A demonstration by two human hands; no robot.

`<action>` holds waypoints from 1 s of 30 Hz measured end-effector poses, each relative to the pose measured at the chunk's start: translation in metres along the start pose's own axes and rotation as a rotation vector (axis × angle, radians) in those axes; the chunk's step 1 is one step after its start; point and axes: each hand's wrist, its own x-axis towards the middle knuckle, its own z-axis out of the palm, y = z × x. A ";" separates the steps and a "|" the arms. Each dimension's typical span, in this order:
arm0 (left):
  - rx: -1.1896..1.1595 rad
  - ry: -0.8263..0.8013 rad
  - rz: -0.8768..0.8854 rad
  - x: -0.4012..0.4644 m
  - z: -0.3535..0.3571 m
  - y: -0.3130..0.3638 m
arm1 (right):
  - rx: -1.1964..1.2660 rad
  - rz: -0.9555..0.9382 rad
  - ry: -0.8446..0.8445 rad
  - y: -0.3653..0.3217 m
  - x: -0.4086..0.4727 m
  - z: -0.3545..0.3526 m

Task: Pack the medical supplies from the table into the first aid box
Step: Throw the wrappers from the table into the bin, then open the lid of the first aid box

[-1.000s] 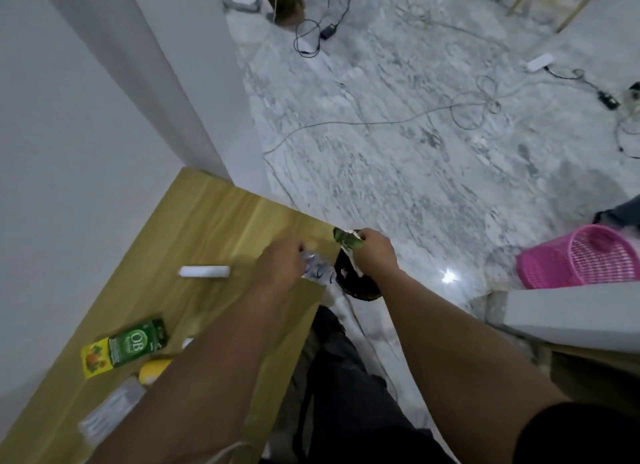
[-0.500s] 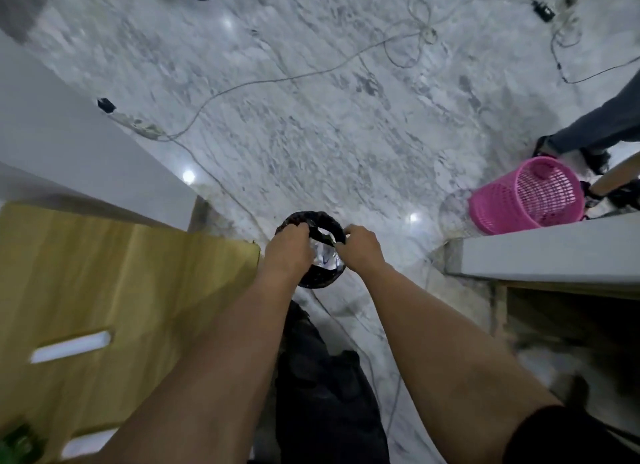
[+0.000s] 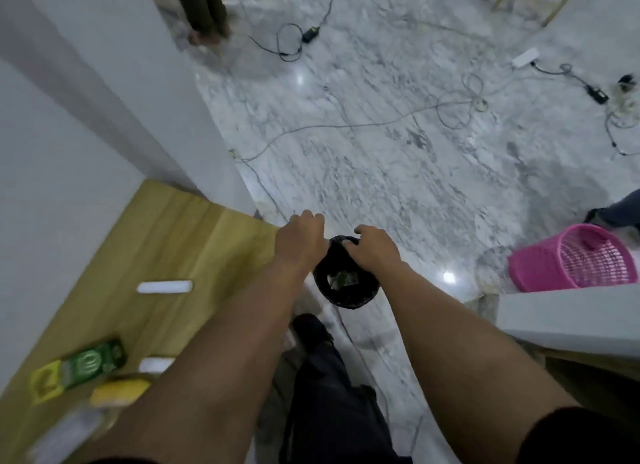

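My left hand [image 3: 301, 242] and my right hand [image 3: 374, 250] are over a small black bin [image 3: 346, 299] on the floor, just past the wooden table's [image 3: 194, 242] corner. The left hand's fingers are curled with nothing seen in them. The right hand's fingers are spread over the bin's far rim. A crumpled green and clear wrapper [image 3: 343, 278] lies inside the bin. On the table lie a white stick-shaped pack [image 3: 164, 286], a green and yellow box [image 3: 78, 368], a yellow item [image 3: 119, 391], a small white item [image 3: 156, 365] and a blurred clear pack [image 3: 65, 432]. No first aid box is in view.
A pink basket [image 3: 571, 259] stands on the marble floor at the right, behind a grey ledge [image 3: 568, 318]. Cables [image 3: 346, 126] run across the floor. One person's legs [image 3: 204, 10] stand at the top, another person's foot [image 3: 613, 214] at the right. A white wall [image 3: 69, 134] borders the table.
Both hands held a clear wrapper over the bin; now the wrapper lies inside it and the hands are apart. The view has swung back left, showing the table's items again.
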 end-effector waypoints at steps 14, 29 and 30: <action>-0.004 0.298 -0.712 -0.346 -0.070 -0.273 | -0.376 -0.805 0.004 -0.317 -0.171 0.133; -0.002 0.643 -1.117 -0.512 0.082 -0.392 | -0.436 -1.451 0.112 -0.390 -0.246 0.364; 0.016 0.692 -1.124 -0.517 0.087 -0.391 | -0.420 -1.477 0.135 -0.386 -0.244 0.369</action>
